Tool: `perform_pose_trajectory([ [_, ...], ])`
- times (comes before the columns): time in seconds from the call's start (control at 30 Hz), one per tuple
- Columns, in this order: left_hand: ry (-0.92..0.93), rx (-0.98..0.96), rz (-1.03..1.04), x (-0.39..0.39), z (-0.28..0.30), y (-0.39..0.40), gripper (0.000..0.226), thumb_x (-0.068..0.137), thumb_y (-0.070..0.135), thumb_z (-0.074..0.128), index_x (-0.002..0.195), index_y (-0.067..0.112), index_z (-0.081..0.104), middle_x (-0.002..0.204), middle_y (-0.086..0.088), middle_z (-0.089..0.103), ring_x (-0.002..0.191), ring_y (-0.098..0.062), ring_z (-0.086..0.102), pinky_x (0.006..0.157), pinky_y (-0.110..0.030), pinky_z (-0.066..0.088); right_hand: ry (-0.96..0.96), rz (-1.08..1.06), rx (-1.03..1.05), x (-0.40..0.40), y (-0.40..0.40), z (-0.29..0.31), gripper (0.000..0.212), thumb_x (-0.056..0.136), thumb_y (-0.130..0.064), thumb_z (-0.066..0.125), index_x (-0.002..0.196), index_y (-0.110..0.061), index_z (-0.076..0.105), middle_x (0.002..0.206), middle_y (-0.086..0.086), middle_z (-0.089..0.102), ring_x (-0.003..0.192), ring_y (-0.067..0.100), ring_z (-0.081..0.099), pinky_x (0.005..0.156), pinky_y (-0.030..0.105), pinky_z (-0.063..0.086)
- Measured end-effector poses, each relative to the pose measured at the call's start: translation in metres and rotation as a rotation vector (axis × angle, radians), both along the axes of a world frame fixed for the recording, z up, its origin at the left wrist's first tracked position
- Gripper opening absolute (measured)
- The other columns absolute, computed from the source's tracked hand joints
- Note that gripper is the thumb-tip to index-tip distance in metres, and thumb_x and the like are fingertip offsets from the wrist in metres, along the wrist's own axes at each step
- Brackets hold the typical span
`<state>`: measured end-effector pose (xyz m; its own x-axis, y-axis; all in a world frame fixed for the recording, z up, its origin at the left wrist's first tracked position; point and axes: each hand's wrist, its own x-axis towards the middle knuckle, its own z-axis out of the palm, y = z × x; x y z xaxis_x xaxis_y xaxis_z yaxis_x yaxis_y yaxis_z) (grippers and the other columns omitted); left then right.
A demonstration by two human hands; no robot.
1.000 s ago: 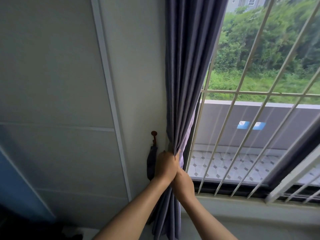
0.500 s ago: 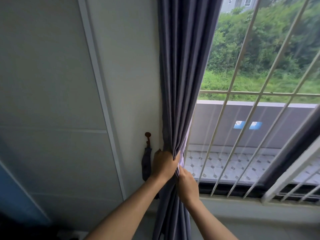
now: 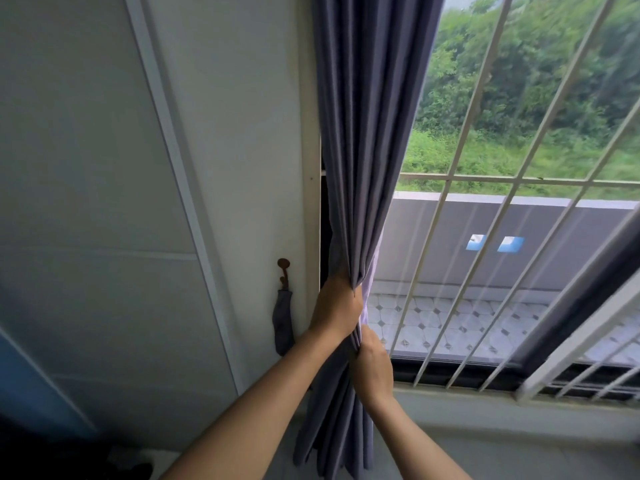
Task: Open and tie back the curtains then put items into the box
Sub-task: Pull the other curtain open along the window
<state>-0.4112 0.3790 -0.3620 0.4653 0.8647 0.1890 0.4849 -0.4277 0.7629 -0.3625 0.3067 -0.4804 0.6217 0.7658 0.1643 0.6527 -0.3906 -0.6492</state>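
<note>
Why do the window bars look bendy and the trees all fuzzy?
In the head view, the wide lens fans the window bars outward; the bright trees outside look smeared and soft, while the curtain and both hands, left and right, stay fairly sharp.

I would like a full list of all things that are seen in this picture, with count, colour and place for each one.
curtain: one, grey-purple, gathered into a bundle at the left edge of the window
tie-back strap: one, grey, hanging from the hook on the wall left of the curtain
hook: one, reddish brown, on the wall above the strap
window bars: several, white, across the window
wall: one, pale grey panels with a white strip, left side
balcony floor: one, white tiles with dark dots, outside
bushes: many, green, outside at the top right
left hand: one, grips the bundle, upper
right hand: one, grips the bundle, just below
</note>
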Motion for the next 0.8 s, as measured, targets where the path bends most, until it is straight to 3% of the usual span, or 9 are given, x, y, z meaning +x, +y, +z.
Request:
perform_pose_trajectory([
  [0.07, -0.034, -0.039, -0.017, 0.004, -0.004, 0.001, 0.026, 0.1, 0.017, 0.041, 0.103, -0.005, 0.056, 0.076, -0.004, 0.051, 0.078, -0.028, 0.058, 0.055, -0.007, 0.033, 0.084, -0.011, 0.034, 0.004, 0.003, -0.004, 0.071, 0.078, 0.009, 0.035, 0.133, -0.035, 0.037, 0.102, 0.005, 0.062, 0.072, 0.025, 0.059, 0.05, 0.032, 0.038],
  [0.13, -0.059, -0.053, -0.012, 0.007, -0.006, 0.001, 0.022, 0.1, 0.017, 0.04, 0.099, 0.0, 0.054, 0.07, 0.002, 0.046, 0.07, -0.019, 0.051, 0.052, -0.006, 0.032, 0.059, 0.027, -0.022, 0.007, 0.004, -0.006, 0.094, 0.074, 0.012, 0.035, 0.149, -0.04, 0.013, 0.094, 0.015, 0.063, 0.057, 0.022, 0.053, 0.047, 0.038, 0.039],
  [0.23, -0.106, -0.078, -0.004, 0.009, -0.008, 0.006, 0.023, 0.101, 0.021, 0.039, 0.094, 0.005, 0.054, 0.067, 0.004, 0.045, 0.064, -0.013, 0.048, 0.053, -0.008, 0.031, -0.033, 0.112, -0.103, 0.014, 0.005, -0.003, 0.095, 0.082, 0.008, 0.033, 0.149, -0.046, -0.008, 0.077, 0.012, 0.061, 0.059, 0.025, 0.056, 0.054, 0.039, 0.047],
  [0.37, -0.135, -0.112, -0.034, 0.002, -0.013, 0.007, 0.025, 0.102, 0.024, 0.039, 0.08, 0.012, 0.046, 0.061, 0.003, 0.046, 0.051, -0.001, 0.046, 0.047, -0.007, 0.031, -0.022, 0.139, -0.096, 0.01, 0.0, -0.002, 0.089, 0.087, 0.002, 0.032, 0.146, -0.05, -0.011, 0.079, 0.007, 0.061, 0.065, 0.026, 0.058, 0.055, 0.038, 0.043],
  [0.5, -0.132, -0.136, -0.066, -0.001, -0.019, 0.006, 0.037, 0.101, 0.021, 0.042, 0.065, 0.016, 0.036, 0.055, 0.003, 0.037, 0.043, -0.003, 0.041, 0.047, -0.009, 0.027, -0.096, 0.138, -0.087, 0.005, -0.007, -0.001, 0.091, 0.086, 0.001, 0.034, 0.145, -0.046, -0.017, 0.086, 0.005, 0.063, 0.065, 0.024, 0.053, 0.056, 0.032, 0.037],
  [0.57, -0.114, -0.181, -0.16, -0.005, -0.027, 0.007, 0.021, 0.099, 0.028, 0.047, 0.085, 0.012, 0.048, 0.065, 0.006, 0.05, 0.052, 0.002, 0.049, 0.053, -0.008, 0.035, -0.144, 0.13, -0.105, 0.005, -0.006, 0.001, 0.086, 0.089, -0.003, 0.034, 0.148, -0.043, -0.014, 0.108, -0.002, 0.064, 0.073, 0.025, 0.057, 0.06, 0.029, 0.036],
  [0.63, -0.098, -0.154, -0.27, -0.015, -0.038, 0.007, 0.043, 0.092, 0.047, 0.053, 0.123, 0.017, 0.047, 0.095, 0.01, 0.063, 0.079, 0.007, 0.06, 0.069, -0.006, 0.045, -0.015, 0.112, -0.085, 0.001, -0.01, 0.003, 0.066, 0.097, -0.016, 0.031, 0.15, -0.045, 0.005, 0.118, -0.013, 0.057, 0.09, 0.026, 0.063, 0.064, 0.026, 0.036],
  [0.7, -0.118, -0.131, -0.353, -0.027, -0.045, 0.009, 0.055, 0.087, 0.059, 0.048, 0.128, 0.023, 0.043, 0.107, 0.016, 0.061, 0.099, -0.005, 0.062, 0.08, -0.011, 0.047, 0.104, 0.072, -0.123, -0.003, -0.018, 0.005, 0.041, 0.1, -0.027, 0.027, 0.139, -0.039, 0.037, 0.113, -0.013, 0.061, 0.1, 0.026, 0.062, 0.063, 0.024, 0.034],
  [0.8, -0.322, -0.191, -0.354, -0.038, -0.054, 0.016, 0.046, 0.095, 0.058, 0.034, 0.134, 0.035, 0.046, 0.118, 0.026, 0.056, 0.109, 0.009, 0.055, 0.091, -0.01, 0.044, -0.095, 0.078, -0.177, -0.003, -0.024, 0.001, 0.04, 0.097, -0.012, 0.03, 0.134, -0.016, 0.045, 0.116, 0.005, 0.063, 0.099, 0.033, 0.06, 0.065, 0.026, 0.029],
])
